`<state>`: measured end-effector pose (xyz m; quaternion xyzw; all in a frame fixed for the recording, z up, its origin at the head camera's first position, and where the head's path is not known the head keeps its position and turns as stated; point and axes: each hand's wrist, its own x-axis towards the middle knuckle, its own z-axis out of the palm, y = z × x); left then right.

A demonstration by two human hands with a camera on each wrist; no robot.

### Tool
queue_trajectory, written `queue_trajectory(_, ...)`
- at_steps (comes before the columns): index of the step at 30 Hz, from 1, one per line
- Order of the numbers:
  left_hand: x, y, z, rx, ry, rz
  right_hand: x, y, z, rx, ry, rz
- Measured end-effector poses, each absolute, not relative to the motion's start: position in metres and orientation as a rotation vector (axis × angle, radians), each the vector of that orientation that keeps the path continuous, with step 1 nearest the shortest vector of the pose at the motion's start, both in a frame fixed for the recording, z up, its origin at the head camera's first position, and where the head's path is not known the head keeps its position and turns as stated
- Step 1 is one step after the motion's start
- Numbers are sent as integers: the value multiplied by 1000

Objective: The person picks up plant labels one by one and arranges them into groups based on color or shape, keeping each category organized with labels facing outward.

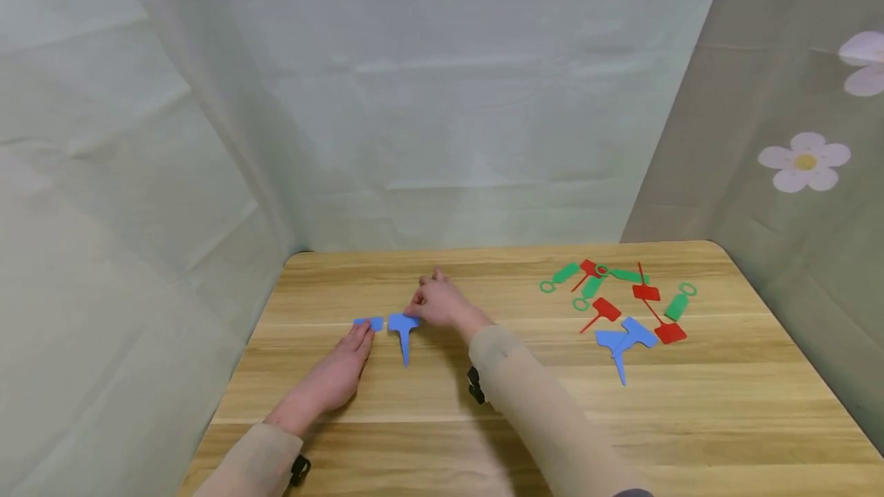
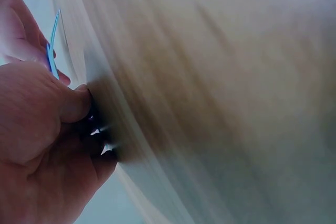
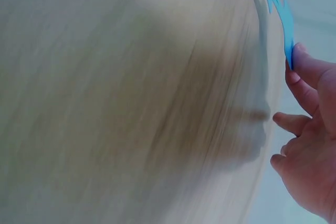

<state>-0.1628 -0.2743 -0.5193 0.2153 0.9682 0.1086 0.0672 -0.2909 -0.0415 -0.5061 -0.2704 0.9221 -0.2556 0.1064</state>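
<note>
Nearest the lens, your two sleeves [image 1: 545, 413] enter from the bottom edge of the head view, the right one crossing the lower middle of the frame, the left one low at lower left.

Your left hand [image 1: 343, 369] lies flat on the table [image 1: 725, 420], left of centre, fingers straight and close together. The fingertips touch the near edge of a small blue tag [image 1: 370, 323] that lies flat on the wood. In the left wrist view the hand fills the left side of the frame and a thin blue edge [image 2: 51, 51] shows beside it; the rest there is blurred.

Your right hand [image 1: 437, 302] sits just right of that, at mid-frame, fingers bent down, the tips pinching the right edge of a blue stake label [image 1: 402, 330]. The label's flat head lies just beside the small blue tag, a narrow gap between them, and its pointed stem runs toward the bottom of the frame. The right wrist view shows a fingertip [image 3: 304, 61] against the label's blue edge [image 3: 283, 17] at upper right.

Well apart, in the right half of the head view, lies a loose pile of tags [image 1: 625, 305]: green loop tags at the far side, red stake labels in the middle, two blue stake labels [image 1: 625, 340] nearest you.

Pale cloth [image 1: 442, 98] hangs behind the table, with flower prints [image 1: 804, 162] at the upper right.
</note>
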Motion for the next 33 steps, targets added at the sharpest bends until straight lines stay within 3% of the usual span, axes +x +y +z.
queue_trajectory(18,-163,-271,-518,614,2890,339,-285,-59,-516,-598,2830,-651)
queue_trajectory(33,-164,-273,-520,605,2889,301,-282,-63,-514,-609,2841,-606)
